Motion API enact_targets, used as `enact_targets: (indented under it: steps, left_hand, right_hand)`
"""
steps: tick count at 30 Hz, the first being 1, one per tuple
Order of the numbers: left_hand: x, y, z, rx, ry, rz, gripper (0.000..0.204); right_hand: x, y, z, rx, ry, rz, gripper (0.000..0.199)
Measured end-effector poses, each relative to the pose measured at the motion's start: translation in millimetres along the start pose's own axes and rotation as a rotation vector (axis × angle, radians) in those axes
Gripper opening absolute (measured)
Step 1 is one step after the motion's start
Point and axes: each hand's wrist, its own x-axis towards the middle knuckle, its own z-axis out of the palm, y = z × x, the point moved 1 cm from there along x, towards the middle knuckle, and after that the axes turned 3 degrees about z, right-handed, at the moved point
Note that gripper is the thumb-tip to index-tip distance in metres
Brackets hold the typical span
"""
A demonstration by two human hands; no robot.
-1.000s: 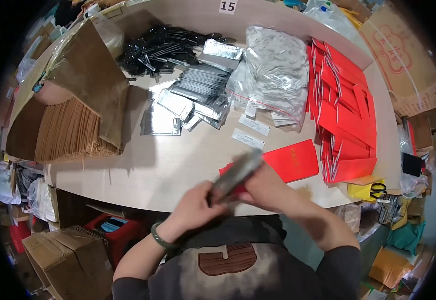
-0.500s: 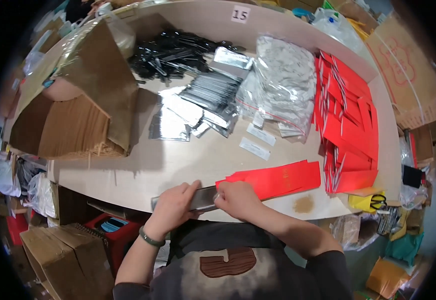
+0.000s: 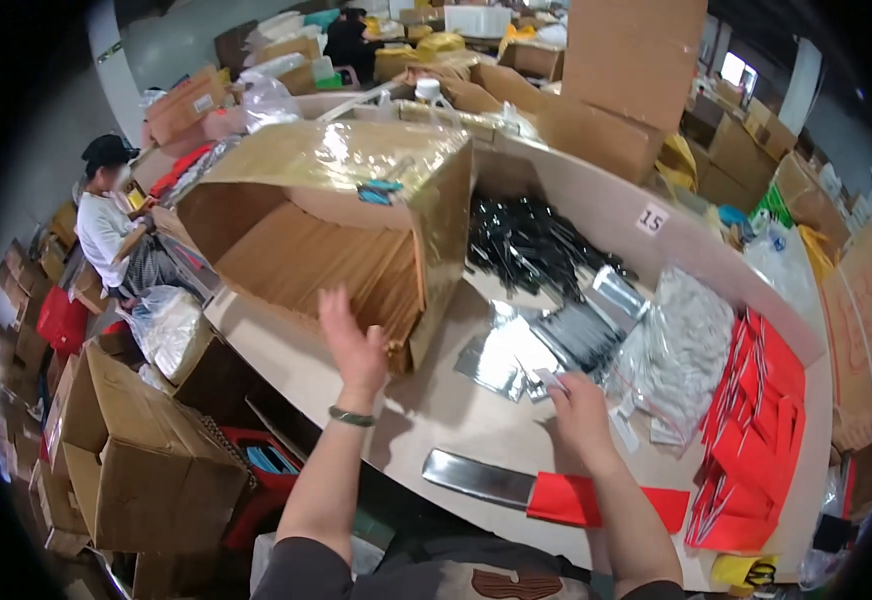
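Observation:
My left hand (image 3: 353, 345), fingers spread and empty, is raised at the opening of a large cardboard box (image 3: 441, 240) lying on its side. Inside the box stand tightly packed brown cardboard pieces (image 3: 306, 260). My right hand (image 3: 582, 412) pinches a small white slip (image 3: 548, 378) near a pile of shiny silver packets (image 3: 506, 350). In front of me lies a long flat silver packet (image 3: 476, 476), its right end in a red paper sleeve (image 3: 561, 498); my right forearm crosses above the red part. Another white slip (image 3: 624, 430) lies beyond that forearm.
Black plastic-wrapped pieces (image 3: 536, 240) are heaped at the back. A clear bag of white items (image 3: 681, 330) and stacked red sleeves (image 3: 756, 430) are at right, with black-handled scissors (image 3: 759, 572) below. A person (image 3: 111, 225) sits at far left. An open carton (image 3: 156, 450) stands off the table's left.
My hands have left the silver packet and red sleeve, which now lie on the table. The left has reached to the box; the right has picked up a white slip. The view has swung left.

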Motion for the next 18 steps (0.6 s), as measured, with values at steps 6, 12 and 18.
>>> enact_targets:
  steps: [6, 12, 18]
  left_hand:
    - [25.3, 13.9, 0.6, -0.025, 0.021, -0.050, 0.039]
    - [80.8, -7.8, 2.5, 0.297, -0.766, -0.105, 0.018]
    - [91.7, -9.3, -11.1, 0.377, -0.609, 0.015, 0.023]
  right_hand:
    - [41.6, 25.6, 83.2, -0.618, 0.113, -0.116, 0.013]
    - [26.4, -2.5, 45.6, -0.252, 0.121, -0.229, 0.017]
    - [-76.7, -6.2, 46.9, -0.132, -0.283, -0.199, 0.029]
